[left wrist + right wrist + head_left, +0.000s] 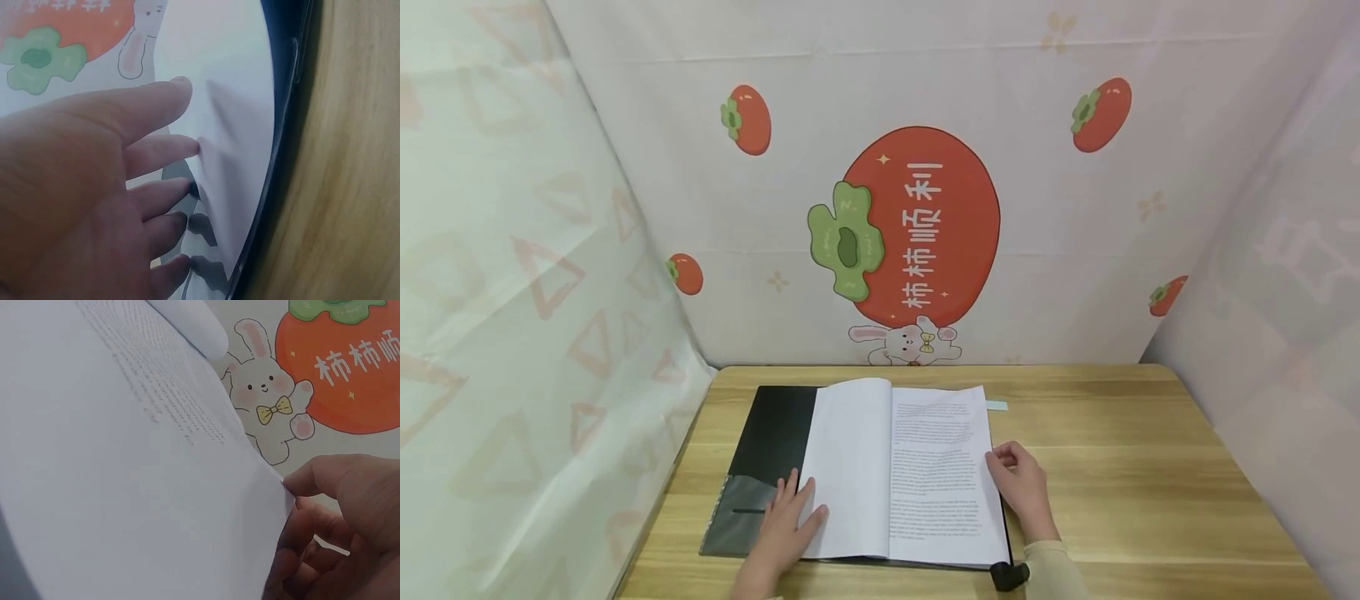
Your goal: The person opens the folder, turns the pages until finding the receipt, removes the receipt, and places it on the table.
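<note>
A black folder lies spread out on the table with a stack of white sheets in it. The left sheet is blank, while the right sheet carries lines of small print. My left hand rests with spread fingers over the blank sheet's left edge and the folder's cover. In the left wrist view its straight fingertips meet that curved paper. My right hand pinches the printed sheet's right edge between thumb and curled fingers. The right wrist view shows this page bowed up toward the pinch.
The wooden table extends to the right of the folder. A pale blue tab sticks out at the sheets' upper right. A small black object sits by the right sleeve. Printed cloth hangs behind the table and along both sides.
</note>
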The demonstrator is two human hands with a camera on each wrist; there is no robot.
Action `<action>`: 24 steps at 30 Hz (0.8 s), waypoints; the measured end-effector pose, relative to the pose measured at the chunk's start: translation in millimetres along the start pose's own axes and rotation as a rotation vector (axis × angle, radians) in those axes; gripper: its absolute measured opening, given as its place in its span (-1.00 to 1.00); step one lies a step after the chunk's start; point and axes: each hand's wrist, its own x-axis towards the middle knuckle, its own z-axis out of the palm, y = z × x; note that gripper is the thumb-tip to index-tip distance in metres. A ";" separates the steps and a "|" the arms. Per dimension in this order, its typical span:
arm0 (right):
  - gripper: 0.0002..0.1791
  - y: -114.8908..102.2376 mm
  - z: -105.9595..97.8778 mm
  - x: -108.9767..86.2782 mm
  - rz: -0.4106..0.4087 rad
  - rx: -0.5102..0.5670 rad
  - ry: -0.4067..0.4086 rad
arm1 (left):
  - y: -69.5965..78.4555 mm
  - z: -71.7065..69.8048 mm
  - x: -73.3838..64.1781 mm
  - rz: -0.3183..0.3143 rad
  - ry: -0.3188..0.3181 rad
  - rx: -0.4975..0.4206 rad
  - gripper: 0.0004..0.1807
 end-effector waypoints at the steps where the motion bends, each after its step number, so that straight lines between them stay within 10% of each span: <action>1: -0.73 -0.5 -0.3 -0.3 0.006 0.007 0.000 | 2.0 0.3 0.1 0.000 0.012 0.003 -0.29; 14: -0.80 -16.8 -3.8 -2.5 -0.016 0.070 -0.010 | 41.3 3.9 4.6 0.002 0.061 0.071 -0.36; 24: -0.84 -38.3 -2.6 -8.7 -0.058 0.128 -0.019 | 79.6 12.1 -2.6 0.127 0.064 0.064 -0.38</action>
